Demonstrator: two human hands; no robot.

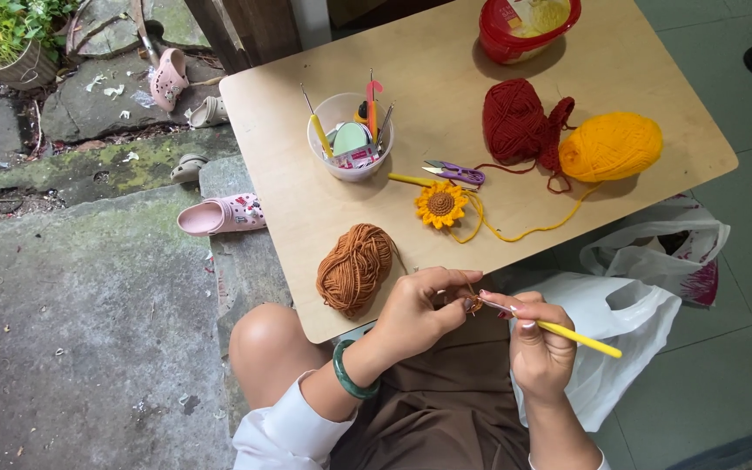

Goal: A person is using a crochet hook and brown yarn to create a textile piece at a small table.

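A potted plant (6, 35) sits at the far left on the stone ground, with pink clogs (219, 215) scattered on the stones beside my table (306, 235); nearest me on the table lies a ball of rust-brown yarn (355, 267), just beyond my left hand (415, 313); that hand, a green bangle (348, 374) on its wrist, is pinched shut on a small brown crochet piece (473, 304), thumb and fingers together over it, just off the near edge of the table above my lap; further back stands a clear cup (350, 139) full of hooks and small tools; to its right lie a yellow-handled hook (409, 180), purple snips (456, 172) and a finished crochet sunflower (441, 204), its yellow strand trailing off towards the yellow yarn ball (611, 146); a dark red yarn ball (515, 122) lies touching that one, and a red tub (524, 30) stands at the far edge; my right hand (537, 348) is closed round a yellow crochet hook (576, 338), the tip meeting the brown piece, the handle pointing out to the right; white plastic bags (646, 287) lie on the floor at my right.
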